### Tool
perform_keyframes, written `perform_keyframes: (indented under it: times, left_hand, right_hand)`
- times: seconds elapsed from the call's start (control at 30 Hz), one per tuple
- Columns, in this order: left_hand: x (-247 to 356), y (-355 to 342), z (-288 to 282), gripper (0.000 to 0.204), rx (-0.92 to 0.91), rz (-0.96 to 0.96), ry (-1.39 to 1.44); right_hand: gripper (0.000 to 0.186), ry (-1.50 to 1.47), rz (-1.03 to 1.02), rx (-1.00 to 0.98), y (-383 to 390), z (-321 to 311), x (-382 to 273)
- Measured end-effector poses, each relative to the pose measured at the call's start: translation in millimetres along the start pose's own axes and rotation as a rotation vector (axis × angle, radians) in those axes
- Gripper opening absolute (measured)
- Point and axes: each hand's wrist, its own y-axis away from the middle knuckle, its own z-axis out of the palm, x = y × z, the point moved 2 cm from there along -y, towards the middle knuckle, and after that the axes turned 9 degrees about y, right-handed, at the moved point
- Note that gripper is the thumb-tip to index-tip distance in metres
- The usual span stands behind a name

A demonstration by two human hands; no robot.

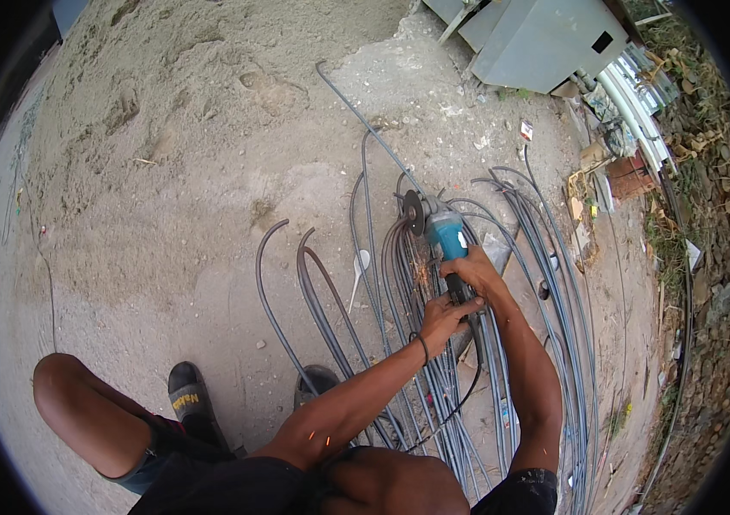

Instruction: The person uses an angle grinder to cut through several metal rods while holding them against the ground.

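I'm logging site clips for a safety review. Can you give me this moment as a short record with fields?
Setting: outdoors, sandy concrete ground
Tool: teal angle grinder, disc on the grey pipes, sparks beside it
Right hand: grips the grinder body
Left hand: holds the grinder's rear end
Cord: black cable hangs under the arms
Feet: black sandals
Nearby: grey metal cabinet, white spoon-shaped thing

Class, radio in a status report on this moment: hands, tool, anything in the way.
Both hands on angle grinder: right hand forward, left hand behind. Disc at grey rods, sparks flying. Power cord loops across bundle.
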Motion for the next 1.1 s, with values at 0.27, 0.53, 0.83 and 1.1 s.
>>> perform_keyframes:
  times: [0.27, 0.53, 0.83, 1.1]
  left_hand:
    - [-1, 0, 0, 0.045, 0.014, -0.008, 0.001]
    - [-3, -1, 0, 0.043, 0.004, -0.009, 0.019]
    - [-5, -3, -2, 0.039, 0.019, -0.006, 0.016]
    - [-4, -2, -1, 0.036, 0.017, -0.018, 0.024]
  right_hand:
    - [0.04, 0.015, -0.007, -0.004, -1, 0, 3]
    - [0.043, 0.022, 0.002, 0.027, -7, 2, 10]
    - [0.042, 0.004, -0.002, 0.003, -1, 1, 2]
    - [0.037, 0.025, 0.002, 0.033, -3, 2, 4]
